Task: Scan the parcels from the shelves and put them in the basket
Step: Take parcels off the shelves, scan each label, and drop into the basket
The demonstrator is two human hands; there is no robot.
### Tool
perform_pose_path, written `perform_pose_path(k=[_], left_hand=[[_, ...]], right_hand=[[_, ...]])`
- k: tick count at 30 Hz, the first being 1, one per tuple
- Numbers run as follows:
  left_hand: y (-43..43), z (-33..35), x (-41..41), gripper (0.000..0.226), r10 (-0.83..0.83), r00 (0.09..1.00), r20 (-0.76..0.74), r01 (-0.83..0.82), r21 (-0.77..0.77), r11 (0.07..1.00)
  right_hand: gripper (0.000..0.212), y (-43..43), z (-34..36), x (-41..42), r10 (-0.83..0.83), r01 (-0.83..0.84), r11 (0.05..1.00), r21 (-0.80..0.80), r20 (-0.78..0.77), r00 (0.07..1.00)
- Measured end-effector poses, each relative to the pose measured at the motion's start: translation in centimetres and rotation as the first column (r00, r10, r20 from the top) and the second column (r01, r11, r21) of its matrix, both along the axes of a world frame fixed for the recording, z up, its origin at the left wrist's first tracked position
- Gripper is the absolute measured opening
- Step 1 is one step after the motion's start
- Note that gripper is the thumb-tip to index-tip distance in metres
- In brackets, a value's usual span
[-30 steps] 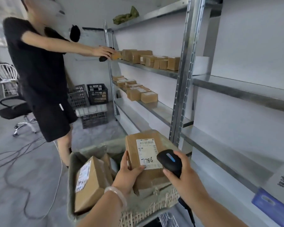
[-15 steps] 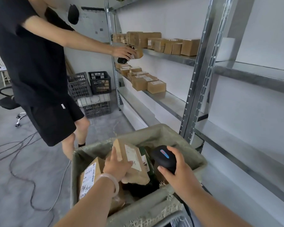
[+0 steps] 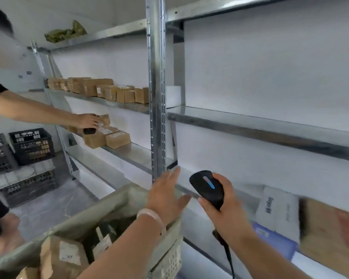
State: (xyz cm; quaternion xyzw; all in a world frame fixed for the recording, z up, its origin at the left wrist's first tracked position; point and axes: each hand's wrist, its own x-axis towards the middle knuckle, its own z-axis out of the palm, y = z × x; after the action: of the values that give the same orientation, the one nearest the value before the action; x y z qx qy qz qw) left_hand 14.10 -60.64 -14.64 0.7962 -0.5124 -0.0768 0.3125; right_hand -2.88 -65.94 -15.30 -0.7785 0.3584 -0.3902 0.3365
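My right hand (image 3: 223,210) grips a black barcode scanner (image 3: 207,188) with a blue stripe, held in front of the lower shelf. Empty and with fingers spread, my left hand (image 3: 166,195) hovers above the far rim of the lined basket (image 3: 113,206). Brown cardboard parcels (image 3: 64,256) with white labels lie inside the basket. At the right, on the lower shelf, lie a white parcel (image 3: 278,210), a blue parcel (image 3: 274,238) and a brown parcel (image 3: 328,236). More brown parcels (image 3: 101,89) line the upper left shelf.
Another person at the left reaches an arm (image 3: 38,113) to the middle shelf, holding a scanner and a small parcel. A metal shelf post (image 3: 156,97) stands just behind my left hand. Black crates (image 3: 31,146) are stacked on the floor at the left.
My left hand let go of the labelled parcel into the basket and rose, empty, toward the shelf. The view swung right and up, bringing the parcels on the lower right shelf into sight.
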Motion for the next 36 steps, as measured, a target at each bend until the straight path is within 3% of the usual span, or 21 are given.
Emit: perform_pose_path(k=[7, 15, 22, 30, 36], left_hand=[[-8.5, 9.3, -15.4, 0.082, -0.392, 0.913, 0.115, 0.408, -0.201, 0.891], [-9.2, 14.2, -33.3, 0.079, -0.648, 0.744, 0.162, 0.666, -0.26, 0.7], [-8.5, 15.1, -45.4, 0.076, -0.77, 0.633, 0.082, 0.747, -0.323, 0.581], [-9.0, 14.9, -56.5, 0.075, -0.867, 0.497, 0.029, 0.828, -0.313, 0.465], [-13.4, 16.0, -60.7, 0.075, -0.881, 0.472, 0.045, 0.844, -0.312, 0.436]], right_hand=[[0.061, -1.6, 8.7, -15.9, -0.321, 0.35, 0.922, -0.165, 0.181, 0.93], [0.058, 1.8, 13.6, -33.3, -0.522, 0.583, 0.773, -0.25, 0.271, 0.809], [0.059, 5.1, 14.6, -45.3, -0.649, 0.679, 0.677, -0.283, 0.204, 0.733], [0.059, 6.5, 16.1, -57.3, -0.786, 0.804, 0.518, -0.293, 0.207, 0.582], [0.059, 3.4, 16.5, -61.7, -0.837, 0.859, 0.442, -0.26, 0.226, 0.499]])
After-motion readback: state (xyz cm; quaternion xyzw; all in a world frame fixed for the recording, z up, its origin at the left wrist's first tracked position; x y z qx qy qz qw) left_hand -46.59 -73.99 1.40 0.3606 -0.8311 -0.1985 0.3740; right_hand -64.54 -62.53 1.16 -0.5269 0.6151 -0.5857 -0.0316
